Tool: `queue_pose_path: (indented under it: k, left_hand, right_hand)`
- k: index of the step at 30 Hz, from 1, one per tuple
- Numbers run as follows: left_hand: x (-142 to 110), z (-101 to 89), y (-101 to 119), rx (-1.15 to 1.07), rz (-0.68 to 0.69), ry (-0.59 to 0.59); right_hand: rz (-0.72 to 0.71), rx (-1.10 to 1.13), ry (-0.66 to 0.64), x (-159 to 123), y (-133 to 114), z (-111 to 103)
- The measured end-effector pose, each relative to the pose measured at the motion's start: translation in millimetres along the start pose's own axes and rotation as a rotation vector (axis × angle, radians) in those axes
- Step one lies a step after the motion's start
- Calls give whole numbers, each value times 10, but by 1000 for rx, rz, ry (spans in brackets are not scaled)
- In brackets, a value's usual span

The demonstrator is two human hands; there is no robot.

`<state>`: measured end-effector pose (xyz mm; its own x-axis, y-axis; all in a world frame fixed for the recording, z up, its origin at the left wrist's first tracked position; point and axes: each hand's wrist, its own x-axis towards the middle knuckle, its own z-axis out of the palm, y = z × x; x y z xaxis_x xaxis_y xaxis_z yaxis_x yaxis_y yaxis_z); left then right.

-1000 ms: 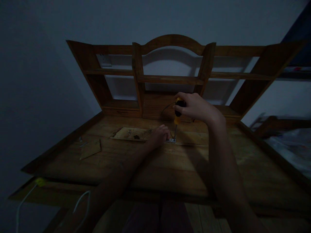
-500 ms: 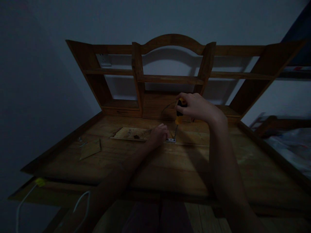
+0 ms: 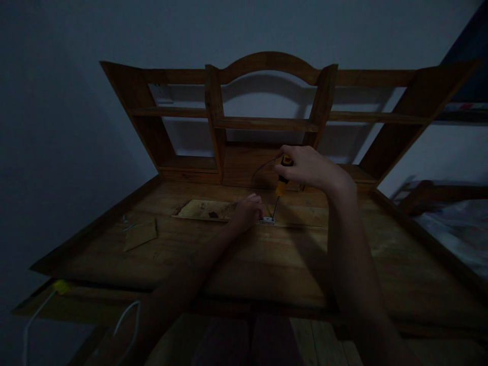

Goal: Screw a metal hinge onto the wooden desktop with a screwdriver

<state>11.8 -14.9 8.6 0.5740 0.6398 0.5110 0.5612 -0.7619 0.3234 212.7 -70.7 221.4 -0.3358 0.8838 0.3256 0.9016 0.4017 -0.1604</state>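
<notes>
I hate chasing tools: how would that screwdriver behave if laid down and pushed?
The screwdriver, its grip thicker than its slim shaft, is probably handle-heavy and might roll in an arc. The shaft looks straight, so it's likely stiff.

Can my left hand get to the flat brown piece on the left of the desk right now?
Likely yes, once your left hand leaves the small metal fitting beside it: nothing tall seems to stand between it and the flat brown piece, and the wooden strip lies low.
</notes>
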Motion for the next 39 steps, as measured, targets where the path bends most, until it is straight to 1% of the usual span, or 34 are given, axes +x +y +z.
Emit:
queue_pose_path:
  k: [6, 11, 15, 19, 23, 26, 29, 33, 39]
  left_hand:
    - [15, 15, -11, 1, -16, 4]
    - [12, 26, -25, 5, -2, 23]
    - [8, 16, -26, -10, 8, 7]
    - [12, 7, -21, -13, -1, 9]
    - [10, 13, -31, -21, 12, 8]
    - [4, 24, -47, -34, 14, 9]
    - [-1, 28, -50, -39, 13, 12]
    - [4, 20, -27, -25, -5, 0]
    - [24, 15, -10, -8, -15, -18]
  right_hand:
    - [-90, 30, 30, -18, -17, 8]
    - [-66, 17, 35, -9, -40, 28]
    - [-63, 47, 9, -8, -42, 9]
    - [-89, 22, 45, -3, -15, 36]
    - [-36, -40, 82, 4, -18, 86]
    - [-9, -53, 66, 2, -55, 79]
    - [-28, -17, 28, -6, -91, 45]
    - [-62, -23, 33, -21, -101, 30]
    - [20, -136, 77, -18, -88, 76]
